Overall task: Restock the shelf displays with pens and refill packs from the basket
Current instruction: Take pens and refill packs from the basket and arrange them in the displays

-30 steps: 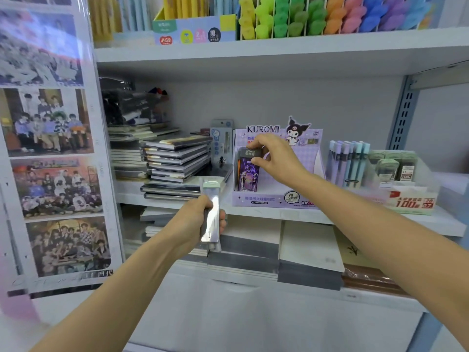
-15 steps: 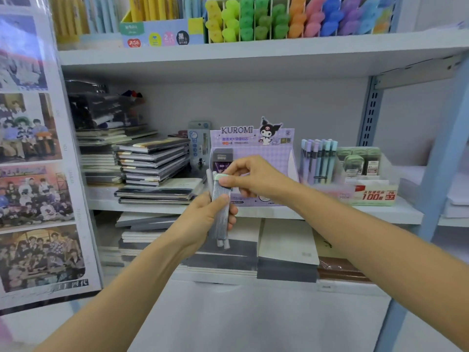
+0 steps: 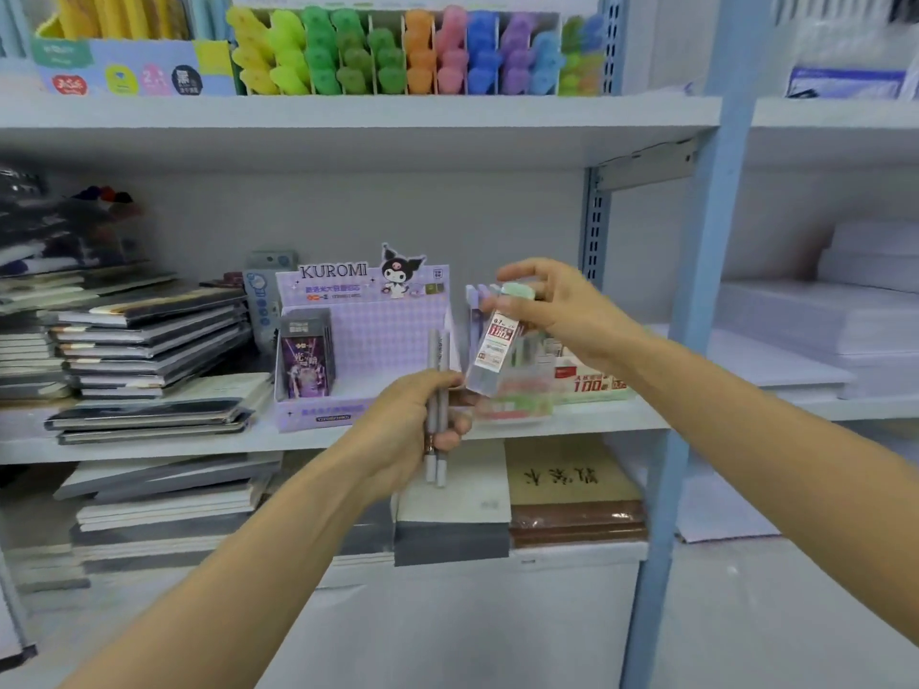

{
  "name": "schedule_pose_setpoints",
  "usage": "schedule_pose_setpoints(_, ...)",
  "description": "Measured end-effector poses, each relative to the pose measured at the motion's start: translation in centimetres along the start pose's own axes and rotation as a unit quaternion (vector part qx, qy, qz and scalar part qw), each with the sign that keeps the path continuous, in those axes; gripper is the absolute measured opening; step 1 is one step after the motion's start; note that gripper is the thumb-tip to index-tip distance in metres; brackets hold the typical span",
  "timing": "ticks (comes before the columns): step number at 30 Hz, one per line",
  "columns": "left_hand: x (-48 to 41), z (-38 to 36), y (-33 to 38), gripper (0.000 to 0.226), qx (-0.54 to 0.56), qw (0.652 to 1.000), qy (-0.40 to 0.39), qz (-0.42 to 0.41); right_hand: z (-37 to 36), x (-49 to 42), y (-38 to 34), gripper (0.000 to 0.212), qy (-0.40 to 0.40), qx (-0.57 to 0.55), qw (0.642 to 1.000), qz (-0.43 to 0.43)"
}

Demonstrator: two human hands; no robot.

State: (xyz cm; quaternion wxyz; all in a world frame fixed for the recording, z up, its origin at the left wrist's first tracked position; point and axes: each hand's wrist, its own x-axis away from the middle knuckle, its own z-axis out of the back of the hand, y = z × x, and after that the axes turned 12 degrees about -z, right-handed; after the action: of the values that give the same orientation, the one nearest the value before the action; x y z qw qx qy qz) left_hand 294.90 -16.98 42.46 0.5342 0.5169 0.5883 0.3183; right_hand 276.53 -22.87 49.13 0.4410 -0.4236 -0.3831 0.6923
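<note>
My left hand grips two thin grey pens upright in front of the middle shelf. My right hand pinches the green cap of a clear refill pack with a red and white label, held tilted just right of the pens. Behind them on the shelf stands the purple Kuromi display box with a dark pack in its left side. Partly hidden behind my right hand is a low display tray with a red price label. No basket is in view.
Stacks of notebooks fill the shelf's left part. Coloured highlighters line the top shelf. Flat books lie on the lower shelf. A blue upright post stands to the right, with white paper reams beyond it.
My right hand has pulled the green-capped refill pack out of my left hand's bundle and carried it up and to the right. The left hand keeps the two pens. The view has shifted right.
</note>
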Motion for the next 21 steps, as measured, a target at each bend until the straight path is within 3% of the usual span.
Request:
schedule_pose_setpoints(7,-1.8,-2.4,-0.9,0.025,-0.038,0.997,-0.04,-0.048,9.8,-0.7,1.1,0.017,0.118,0.027,0.991,0.063)
schedule_pose_setpoints(21,-2.8,-2.0,-2.3,0.027,-0.095,0.991,-0.074,-0.06,8.7,-4.8,3.4,0.01,0.091,0.06,0.991,0.071)
